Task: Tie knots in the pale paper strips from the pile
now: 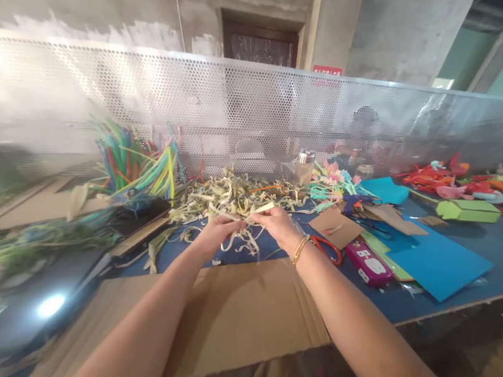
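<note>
- Pinching pale strip (264,208) in grip of right hand (278,225).
- Running crosswise, nearer right hand than left hand (218,232).
- Unable to make out left hand's hold.

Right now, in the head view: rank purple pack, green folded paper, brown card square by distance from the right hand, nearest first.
From the right hand:
1. Brown card square: just to its right.
2. Purple pack: right, closer to the table's near edge.
3. Green folded paper: far right, beyond the pack.
</note>
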`<state>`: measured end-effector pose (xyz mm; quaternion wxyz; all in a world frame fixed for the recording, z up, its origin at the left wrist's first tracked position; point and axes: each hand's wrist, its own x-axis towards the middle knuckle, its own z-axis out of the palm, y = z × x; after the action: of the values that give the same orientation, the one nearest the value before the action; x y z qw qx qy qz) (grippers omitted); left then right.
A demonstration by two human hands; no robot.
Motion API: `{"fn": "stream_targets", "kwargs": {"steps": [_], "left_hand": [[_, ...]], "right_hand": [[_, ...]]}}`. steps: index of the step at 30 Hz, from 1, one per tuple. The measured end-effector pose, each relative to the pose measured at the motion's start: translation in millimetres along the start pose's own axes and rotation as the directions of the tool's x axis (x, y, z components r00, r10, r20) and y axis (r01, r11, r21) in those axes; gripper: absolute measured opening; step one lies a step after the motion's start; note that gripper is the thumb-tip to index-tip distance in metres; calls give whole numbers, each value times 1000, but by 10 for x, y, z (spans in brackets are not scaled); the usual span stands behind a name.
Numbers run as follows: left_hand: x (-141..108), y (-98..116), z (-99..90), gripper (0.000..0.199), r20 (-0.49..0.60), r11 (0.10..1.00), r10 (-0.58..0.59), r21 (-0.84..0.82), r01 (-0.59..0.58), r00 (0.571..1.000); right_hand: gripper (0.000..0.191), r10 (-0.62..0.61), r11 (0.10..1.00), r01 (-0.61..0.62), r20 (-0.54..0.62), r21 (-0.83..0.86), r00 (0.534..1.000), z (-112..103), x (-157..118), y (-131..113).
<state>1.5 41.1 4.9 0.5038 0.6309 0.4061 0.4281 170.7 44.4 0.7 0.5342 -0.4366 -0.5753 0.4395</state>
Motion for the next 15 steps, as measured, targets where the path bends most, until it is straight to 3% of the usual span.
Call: {"fn": "stream_targets", "kwargs": {"steps": [5,6,8,9,11,13,15], "left_hand": [[-18,18,-11,23,35,1000,18,25,-19,999],[-23,23,-8,25,28,998,45,40,-46,999],[-25,26,7,30,5,990,100,98,-100,995],[-21,25,17,31,-2,983,122,137,-121,993],[-6,17,40,29,19,964,162,209,-162,987],[7,7,65,23,56,942,209,258,-216,976],[13,0,86,18,66,920,254,290,-263,965]], "right_hand": [[40,-64,993,49,-139,-105,988,-89,11,-60],[48,-127,981,92,-206,-171,970,-116,-1,-98],[59,-342,886,196,-307,-420,888,-151,-55,-201],[58,-463,790,252,-275,-559,843,-152,-94,-260],[39,-587,577,369,-56,-729,808,-118,-180,-369],[22,-572,441,470,165,-765,804,-49,-252,-440],[13,-532,378,512,272,-771,802,18,-293,-465]]}}
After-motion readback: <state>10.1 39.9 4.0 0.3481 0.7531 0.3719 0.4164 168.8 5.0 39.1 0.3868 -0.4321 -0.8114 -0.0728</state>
